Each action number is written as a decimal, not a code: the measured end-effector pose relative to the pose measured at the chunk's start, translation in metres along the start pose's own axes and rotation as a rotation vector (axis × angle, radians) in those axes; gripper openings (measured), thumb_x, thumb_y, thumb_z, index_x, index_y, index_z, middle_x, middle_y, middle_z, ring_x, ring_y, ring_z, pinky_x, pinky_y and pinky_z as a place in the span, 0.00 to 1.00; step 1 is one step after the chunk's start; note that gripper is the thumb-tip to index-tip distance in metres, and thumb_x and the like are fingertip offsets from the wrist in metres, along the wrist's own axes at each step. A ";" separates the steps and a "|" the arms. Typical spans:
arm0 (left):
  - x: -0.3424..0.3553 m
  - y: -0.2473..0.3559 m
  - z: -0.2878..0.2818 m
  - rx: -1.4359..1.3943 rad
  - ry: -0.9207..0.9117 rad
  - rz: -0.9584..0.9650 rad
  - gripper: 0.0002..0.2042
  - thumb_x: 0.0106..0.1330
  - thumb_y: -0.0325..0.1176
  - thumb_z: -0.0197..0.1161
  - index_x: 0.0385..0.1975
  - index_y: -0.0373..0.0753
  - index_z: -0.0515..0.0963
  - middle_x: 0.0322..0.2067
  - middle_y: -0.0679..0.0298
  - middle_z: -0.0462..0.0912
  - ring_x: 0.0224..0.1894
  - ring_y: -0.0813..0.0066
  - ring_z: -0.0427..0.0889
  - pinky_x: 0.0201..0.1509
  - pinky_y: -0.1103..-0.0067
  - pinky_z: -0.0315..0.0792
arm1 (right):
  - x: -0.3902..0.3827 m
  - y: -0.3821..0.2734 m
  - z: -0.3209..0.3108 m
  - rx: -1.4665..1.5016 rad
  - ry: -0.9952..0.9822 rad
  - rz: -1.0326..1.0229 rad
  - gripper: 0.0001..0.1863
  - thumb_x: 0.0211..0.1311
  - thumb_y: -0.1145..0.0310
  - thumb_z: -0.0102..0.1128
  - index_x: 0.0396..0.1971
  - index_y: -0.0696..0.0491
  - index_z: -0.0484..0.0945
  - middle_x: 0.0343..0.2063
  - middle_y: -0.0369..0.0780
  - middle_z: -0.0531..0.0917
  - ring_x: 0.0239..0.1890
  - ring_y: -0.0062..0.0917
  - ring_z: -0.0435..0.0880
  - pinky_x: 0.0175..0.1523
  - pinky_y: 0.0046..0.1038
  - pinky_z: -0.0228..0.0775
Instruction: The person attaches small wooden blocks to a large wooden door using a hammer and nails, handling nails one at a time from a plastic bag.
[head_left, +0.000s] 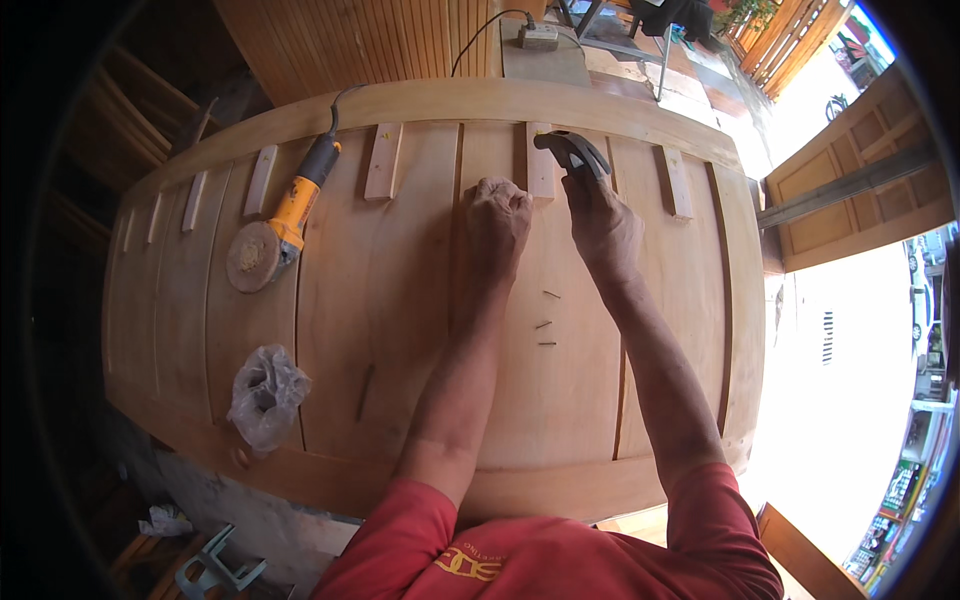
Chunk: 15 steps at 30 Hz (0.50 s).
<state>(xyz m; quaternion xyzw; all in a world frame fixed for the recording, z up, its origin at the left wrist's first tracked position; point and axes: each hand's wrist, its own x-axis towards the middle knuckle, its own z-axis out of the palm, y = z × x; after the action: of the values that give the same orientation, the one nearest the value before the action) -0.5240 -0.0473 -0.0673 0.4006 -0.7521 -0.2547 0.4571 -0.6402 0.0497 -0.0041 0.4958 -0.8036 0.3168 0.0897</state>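
Note:
A large pale wooden door panel (400, 300) lies flat before me. Small wooden blocks sit in a row along its far side; one block (541, 170) lies just beyond my hands. My left hand (497, 220) is closed into a fist beside that block, and whether it pinches a nail is hidden. My right hand (603, 228) grips a hammer, whose dark head (572, 152) hangs over the block. Three loose nails (546, 322) lie on the panel between my forearms.
A yellow angle grinder (280, 225) with a sanding disc rests on the panel at left, its cord running to a socket box (538, 37). A crumpled clear plastic bag (265, 393) sits near the front left edge. More doors lean at right.

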 end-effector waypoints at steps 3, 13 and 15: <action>-0.001 -0.008 0.003 -0.048 -0.033 -0.038 0.02 0.57 0.27 0.71 0.27 0.38 0.85 0.38 0.58 0.85 0.47 0.54 0.81 0.52 0.63 0.77 | 0.003 0.005 0.000 -0.081 -0.149 0.028 0.15 0.76 0.49 0.56 0.43 0.45 0.79 0.25 0.44 0.87 0.27 0.47 0.87 0.31 0.47 0.76; 0.006 -0.009 0.009 -0.008 -0.020 -0.044 0.02 0.56 0.30 0.70 0.26 0.41 0.85 0.36 0.58 0.85 0.45 0.54 0.82 0.51 0.65 0.79 | -0.040 0.034 -0.032 0.143 -0.084 0.275 0.20 0.75 0.49 0.60 0.55 0.45 0.83 0.26 0.45 0.86 0.22 0.37 0.85 0.30 0.36 0.75; 0.004 -0.011 0.009 0.004 0.010 -0.055 0.02 0.56 0.31 0.70 0.26 0.42 0.85 0.36 0.58 0.85 0.45 0.54 0.82 0.50 0.65 0.79 | -0.090 0.036 -0.067 0.693 -0.089 0.599 0.21 0.78 0.49 0.58 0.54 0.52 0.82 0.18 0.34 0.78 0.18 0.20 0.78 0.24 0.26 0.68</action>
<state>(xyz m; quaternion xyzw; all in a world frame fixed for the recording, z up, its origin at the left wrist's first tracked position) -0.5293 -0.0564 -0.0776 0.4234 -0.7390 -0.2636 0.4528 -0.6374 0.1674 -0.0082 0.2554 -0.7614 0.5571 -0.2113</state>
